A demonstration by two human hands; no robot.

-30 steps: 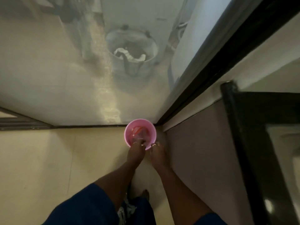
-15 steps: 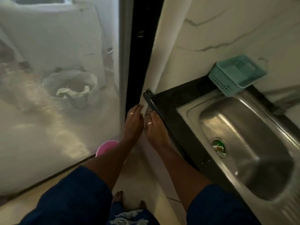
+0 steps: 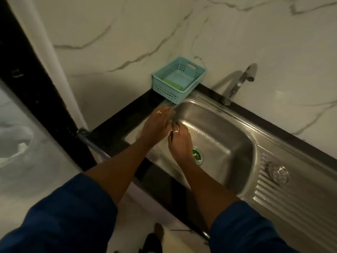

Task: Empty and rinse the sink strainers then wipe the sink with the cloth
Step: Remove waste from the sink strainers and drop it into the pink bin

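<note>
My left hand (image 3: pixel 156 127) and my right hand (image 3: pixel 179 141) are close together over the left end of the steel sink (image 3: pixel 228 136), fingertips nearly touching. A blurred grey patch shows at the fingertips, and I cannot tell whether either hand holds anything. Just right of my right wrist, the drain (image 3: pixel 198 156) in the basin floor has something green in it. A round metal strainer (image 3: pixel 279 174) lies on the ribbed drainboard to the right of the basin. No cloth is in sight.
A teal plastic basket (image 3: pixel 164 87) holding a green bar (image 3: pixel 173 84) stands at the sink's back-left corner. The tap (image 3: pixel 237 84) comes out of the marble wall behind the basin. A black countertop (image 3: pixel 116 132) borders the sink; a dark door frame (image 3: pixel 36 88) stands left.
The view swung up from a pink bin on the floor to the sink. Both hands rose from the bin, passed the counter edge and now hang over the basin.
</note>
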